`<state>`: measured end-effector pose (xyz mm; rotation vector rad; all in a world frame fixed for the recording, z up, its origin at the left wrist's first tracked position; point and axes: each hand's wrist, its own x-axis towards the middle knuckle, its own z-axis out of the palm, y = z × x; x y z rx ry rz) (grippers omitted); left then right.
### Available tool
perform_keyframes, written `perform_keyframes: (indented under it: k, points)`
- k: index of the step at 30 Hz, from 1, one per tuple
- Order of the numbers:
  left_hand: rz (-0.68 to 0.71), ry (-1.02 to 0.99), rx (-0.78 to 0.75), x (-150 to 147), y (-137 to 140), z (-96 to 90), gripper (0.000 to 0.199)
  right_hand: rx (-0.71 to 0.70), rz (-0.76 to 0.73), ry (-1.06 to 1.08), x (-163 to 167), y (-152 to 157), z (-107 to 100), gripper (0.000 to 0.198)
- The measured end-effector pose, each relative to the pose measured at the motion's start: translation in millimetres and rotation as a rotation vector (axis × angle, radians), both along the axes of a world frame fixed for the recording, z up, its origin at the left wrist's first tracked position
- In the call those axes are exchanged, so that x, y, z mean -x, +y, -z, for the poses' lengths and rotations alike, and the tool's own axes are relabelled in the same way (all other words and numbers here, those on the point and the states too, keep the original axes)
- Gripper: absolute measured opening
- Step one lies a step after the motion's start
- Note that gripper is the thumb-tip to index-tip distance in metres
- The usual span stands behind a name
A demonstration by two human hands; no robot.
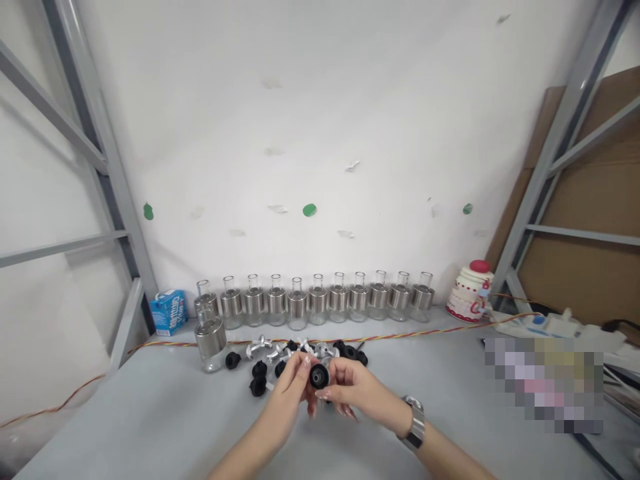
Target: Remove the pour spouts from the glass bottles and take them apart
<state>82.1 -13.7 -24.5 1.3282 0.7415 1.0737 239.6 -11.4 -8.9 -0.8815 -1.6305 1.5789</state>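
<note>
Between my two hands is a round black cap (319, 377), its hollow side with a small ring in the middle facing me. My left hand (294, 379) has its fingers closed on the cap's left side. On the other side, my right hand (354, 387) pinches it with thumb and fingers. Just behind the hands lies a loose pile of black caps (258, 386) and shiny silver pourer-like parts (259, 346), partly hidden by my fingers. Left of the pile stands a glass bottle (211, 340) with a silver metal band, upright, with a single black cap (233, 361) beside it.
Several similar banded glass bottles (318, 300) stand in a row along the wall. A blue carton (169, 312) is at the left, a cake-shaped jar (469, 293) at the right. A twisted red-yellow wire (410, 335) crosses the grey table (150, 413). A power strip (560, 327) lies far right.
</note>
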Motion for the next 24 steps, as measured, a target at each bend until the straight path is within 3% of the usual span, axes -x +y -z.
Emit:
perform_keyframes:
  k: [17, 20, 24]
  points:
    - [0.064, -0.112, 0.144, 0, 6, 3.4, 0.043, 0.013, 0.006, 0.004, 2, 8, 12, 0.036]
    - [0.043, -0.142, 0.173, 0, 5, 0.6, 0.044, -0.02, 0.092, 0.02, 4, 7, 14, 0.036]
    - [-0.015, -0.185, 0.189, 1, 4, 0.6, 0.041, -0.164, 0.227, -0.015, 6, 5, 15, 0.032]
